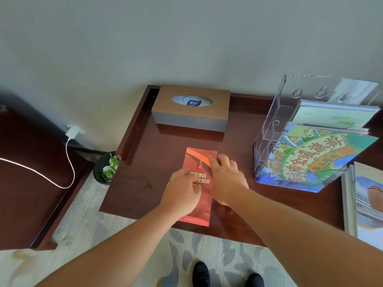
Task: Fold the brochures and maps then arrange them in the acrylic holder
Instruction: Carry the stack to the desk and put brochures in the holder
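Observation:
A folded red brochure (202,210) lies flat on the dark wooden desk (145,179), its long side running away from me. My left hand (182,189) presses on its left middle part with flat fingers. My right hand (226,179) rests on its right edge, fingers spread toward the top corner. At the right stands the clear acrylic holder (275,112). A colourful illustrated map (310,158) fills its front pocket and a pale green booklet (331,117) sits behind.
A wooden tissue box (190,112) stands at the back of the desk. More brochures (366,199) are stacked at the right edge. A black bin (103,168) with green cartons sits on the floor at the left, by a white charger and cable (70,154).

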`<state>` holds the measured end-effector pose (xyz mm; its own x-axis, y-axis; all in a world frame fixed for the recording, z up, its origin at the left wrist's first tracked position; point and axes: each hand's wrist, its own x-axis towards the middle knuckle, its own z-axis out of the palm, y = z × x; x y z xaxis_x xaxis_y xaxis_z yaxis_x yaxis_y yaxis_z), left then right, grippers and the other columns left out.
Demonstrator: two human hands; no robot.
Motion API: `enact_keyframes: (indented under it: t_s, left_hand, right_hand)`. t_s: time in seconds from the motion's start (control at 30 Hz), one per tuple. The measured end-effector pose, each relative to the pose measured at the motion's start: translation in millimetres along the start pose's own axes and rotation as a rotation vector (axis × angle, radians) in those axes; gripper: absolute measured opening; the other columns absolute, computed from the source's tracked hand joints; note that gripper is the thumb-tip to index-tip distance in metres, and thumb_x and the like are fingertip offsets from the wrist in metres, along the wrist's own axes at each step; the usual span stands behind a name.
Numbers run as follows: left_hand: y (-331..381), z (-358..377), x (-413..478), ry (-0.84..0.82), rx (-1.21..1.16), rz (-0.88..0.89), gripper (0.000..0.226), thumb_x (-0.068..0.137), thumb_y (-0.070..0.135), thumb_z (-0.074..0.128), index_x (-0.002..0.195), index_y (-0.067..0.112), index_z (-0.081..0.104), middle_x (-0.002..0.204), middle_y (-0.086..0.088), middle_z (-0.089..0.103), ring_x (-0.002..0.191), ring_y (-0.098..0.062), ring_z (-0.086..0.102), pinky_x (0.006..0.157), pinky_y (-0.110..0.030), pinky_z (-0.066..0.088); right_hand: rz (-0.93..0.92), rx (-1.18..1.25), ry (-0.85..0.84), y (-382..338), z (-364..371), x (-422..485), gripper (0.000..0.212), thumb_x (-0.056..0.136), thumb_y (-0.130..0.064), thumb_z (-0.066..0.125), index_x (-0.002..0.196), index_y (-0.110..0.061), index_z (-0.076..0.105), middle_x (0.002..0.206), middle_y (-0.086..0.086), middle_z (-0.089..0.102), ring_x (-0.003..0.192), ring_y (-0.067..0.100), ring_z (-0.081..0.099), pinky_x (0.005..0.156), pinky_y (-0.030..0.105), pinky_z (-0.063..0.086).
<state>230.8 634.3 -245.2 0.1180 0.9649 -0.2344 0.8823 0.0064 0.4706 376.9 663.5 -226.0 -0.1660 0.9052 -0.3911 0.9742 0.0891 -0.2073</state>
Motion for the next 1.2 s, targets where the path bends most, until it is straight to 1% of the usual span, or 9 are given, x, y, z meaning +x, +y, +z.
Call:
enact_keyframes:
  t_s: [0.17, 0.3, 0.4, 0.5, 0.67, 0.73, 0.9, 1.07, 1.2]
  left_hand:
    - [22.6, -20.0, 34.9, 0.088, -0.512, -0.589, 0.047, 0.087, 0.018, 0.051, 0.134, 0.018, 0.046, 0.132, -0.012, 0.041, 0.113, -0.035, 0.051, 0.095, -0.040, 0.048]
    - [30.1, -15.6, 39.6, 0.022, -0.813, -0.732, 0.022, 0.084, 0.007, 0.054, 0.106, 0.007, 0.056, 0.105, -0.013, 0.060, 0.083, -0.027, 0.057, 0.070, -0.033, 0.051]
    - [33.1, -13.1, 29.3, -0.062, -0.719, -0.607, 0.014, 0.087, 0.001, 0.052, 0.081, 0.009, 0.062, 0.079, -0.012, 0.058, 0.062, -0.023, 0.049, 0.052, -0.026, 0.035]
    - [43.7, -31.8, 18.5, -0.095, -0.712, -0.384, 0.016, 0.092, 0.007, 0.055, 0.086, 0.016, 0.068, 0.079, -0.009, 0.064, 0.061, -0.020, 0.051, 0.047, -0.023, 0.035]
    - [80.1, -70.1, 9.0, -0.138, -0.777, -0.045, 0.017, 0.094, 0.014, 0.057, 0.091, 0.022, 0.072, 0.082, -0.008, 0.068, 0.065, -0.024, 0.052, 0.050, -0.027, 0.040]
    - [106.2, -74.8, 11.4, -0.099, -0.740, 0.040, 0.015, 0.094, 0.015, 0.057, 0.095, 0.022, 0.070, 0.087, -0.008, 0.071, 0.067, -0.023, 0.058, 0.051, -0.027, 0.045]
    - [178.6, -70.0, 26.0, 0.047, -0.732, 0.154, 0.005, 0.094, 0.016, 0.056, 0.093, 0.013, 0.060, 0.100, -0.011, 0.070, 0.083, -0.023, 0.064, 0.062, -0.033, 0.054]
    - [230.5, -64.0, 32.5, 0.156, -0.730, 0.227, 0.010, 0.093, 0.016, 0.057, 0.089, 0.007, 0.058, 0.093, -0.015, 0.068, 0.087, -0.032, 0.063, 0.083, -0.053, 0.053]
    - [246.9, -59.9, 33.0, 0.220, -0.740, 0.234, 0.010, 0.093, 0.018, 0.058, 0.086, 0.011, 0.058, 0.089, -0.009, 0.068, 0.089, -0.029, 0.064, 0.086, -0.054, 0.051]
  right_hand:
    - [0.042, 0.102, -0.012, -9.5, 13.7, -17.9, 0.069, 0.081, -0.033, 0.070, 0.139, -0.021, 0.034, 0.133, 0.004, 0.034, 0.121, 0.027, 0.036, 0.094, 0.039, 0.045]
    - [0.044, 0.159, -0.019, -5.1, 15.4, -25.9, 0.071, 0.082, -0.030, 0.071, 0.141, -0.018, 0.032, 0.138, 0.003, 0.032, 0.123, 0.027, 0.034, 0.099, 0.037, 0.044]
    - [0.052, 0.321, -0.049, 1.7, 6.3, -30.9, 0.073, 0.083, -0.032, 0.069, 0.144, -0.022, 0.030, 0.136, 0.004, 0.033, 0.124, 0.029, 0.040, 0.103, 0.038, 0.042]
    - [0.158, 0.588, 0.063, 16.0, -13.4, -38.7, 0.066, 0.081, -0.028, 0.068, 0.139, -0.025, 0.036, 0.127, 0.004, 0.045, 0.110, 0.027, 0.057, 0.093, 0.041, 0.050]
    - [0.214, 0.907, 0.257, 62.1, -55.8, -61.9, 0.005, 0.086, -0.018, 0.066, 0.086, -0.014, 0.062, 0.079, 0.009, 0.068, 0.076, 0.030, 0.067, 0.075, 0.049, 0.057]
    - [0.215, 0.949, 0.330, 82.2, -73.9, -71.5, 0.014, 0.087, -0.014, 0.066, 0.075, -0.009, 0.059, 0.073, 0.015, 0.067, 0.066, 0.028, 0.064, 0.073, 0.050, 0.057]
    - [0.242, 0.890, 0.525, 133.5, -114.2, -88.6, 0.013, 0.086, -0.016, 0.064, 0.076, -0.010, 0.061, 0.070, 0.007, 0.069, 0.071, 0.031, 0.065, 0.067, 0.037, 0.052]
    - [0.209, 0.907, 0.638, 175.1, -137.5, -98.1, 0.012, 0.086, -0.018, 0.063, 0.084, -0.006, 0.062, 0.081, 0.018, 0.068, 0.080, 0.043, 0.064, 0.078, 0.055, 0.054]
    - [0.159, 0.862, 0.669, 187.3, -148.0, -100.9, 0.008, 0.087, -0.022, 0.060, 0.087, -0.015, 0.063, 0.085, 0.013, 0.069, 0.082, 0.038, 0.066, 0.077, 0.055, 0.055]
